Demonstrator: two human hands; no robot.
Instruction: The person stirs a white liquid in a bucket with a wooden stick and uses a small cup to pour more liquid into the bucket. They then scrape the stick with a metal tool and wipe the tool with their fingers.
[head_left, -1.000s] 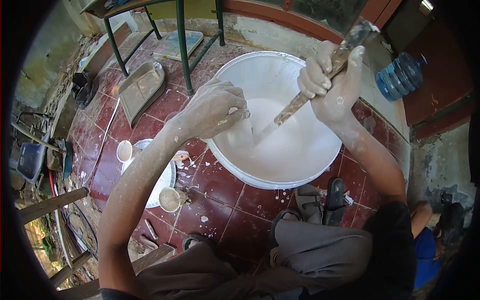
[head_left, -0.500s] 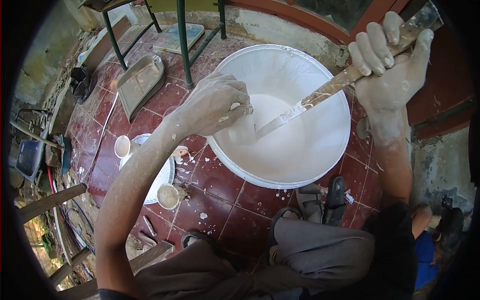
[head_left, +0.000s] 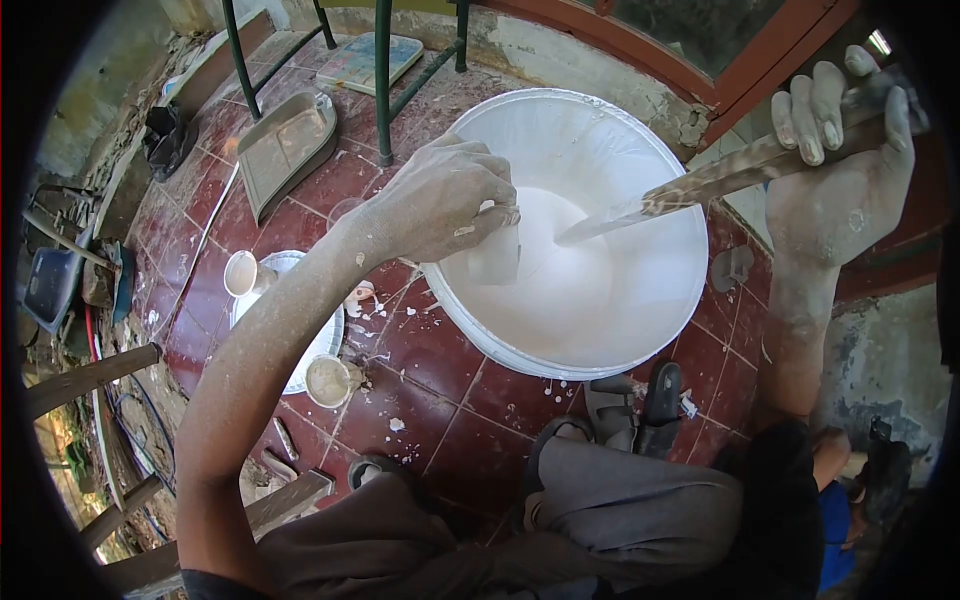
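A large white bucket (head_left: 688, 290) stands on the floor in front of me, holding white liquid (head_left: 565, 305). My left hand (head_left: 455, 195) is closed around the rim of a pale cup (head_left: 496, 258), which it holds inside the bucket's left side. The cup's lower end is down at the liquid, and whether it dips in is hard to tell. My right hand (head_left: 840, 165) grips the upper end of a long flat wooden stick (head_left: 715, 178) beyond the bucket's right rim. The stick slants down to the left, its white-coated lower end in the liquid. Both hands are dusted with white.
Left of the bucket, a white lid (head_left: 322, 345) lies beside two small cups (head_left: 242, 273). A dustpan (head_left: 287, 150) and a green-legged stool (head_left: 384, 90) stand behind. Sandals (head_left: 662, 405) lie near the bucket's front. White splashes dot the red tiles. Another person's arm shows lower right.
My right hand has moved right, and the stick's dipped end has shifted right, away from the cup. The stick now lies at a flatter slant. My left hand keeps the cup in nearly the same place.
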